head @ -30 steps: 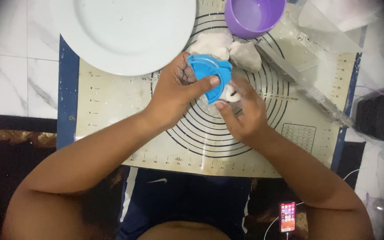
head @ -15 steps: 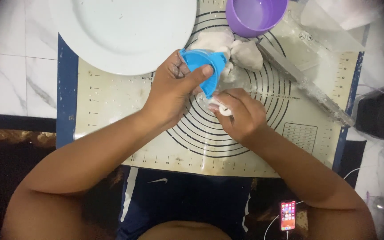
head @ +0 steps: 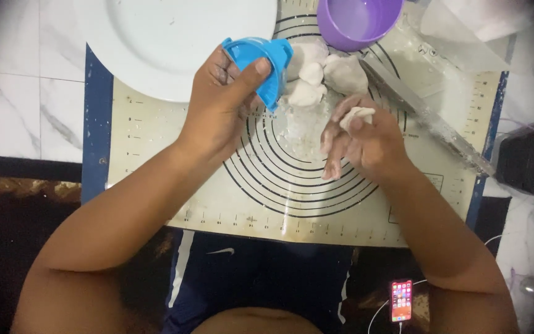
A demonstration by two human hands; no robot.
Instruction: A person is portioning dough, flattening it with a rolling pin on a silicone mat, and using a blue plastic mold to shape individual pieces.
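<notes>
left hand (head: 224, 102): grips blue dumpling press (head: 261, 65) | right hand (head: 360, 139): pinches small dough piece (head: 356, 114) over mat (head: 156, 154)

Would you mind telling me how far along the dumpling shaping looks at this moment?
Done: nothing finished shows; the white plate is bare. In hand: the left hand holds the blue folding mould shut, and the right hand pinches a small piece of dough. Left: several dough lumps lie unshaped on the ringed mat near the purple bowl.

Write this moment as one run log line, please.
left hand: holds blue dumpling press | right hand: holds dough piece | below: baking mat
</notes>
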